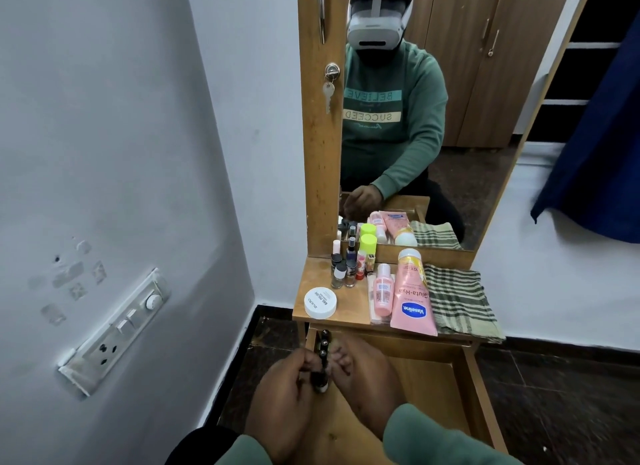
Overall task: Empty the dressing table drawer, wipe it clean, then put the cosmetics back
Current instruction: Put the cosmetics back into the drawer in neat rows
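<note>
Head camera, wide-angle, looks forward-down, close above drawer (433, 381), mirror (467, 84) ahead.

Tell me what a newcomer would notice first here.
First comes the big mirror above the table, which shows the person wearing a headset. Next is the pink tube, lying on the table top between the small bottles and a checked cloth. Below, over the open drawer, the left hand and right hand hold a row of small black tubes.
</note>
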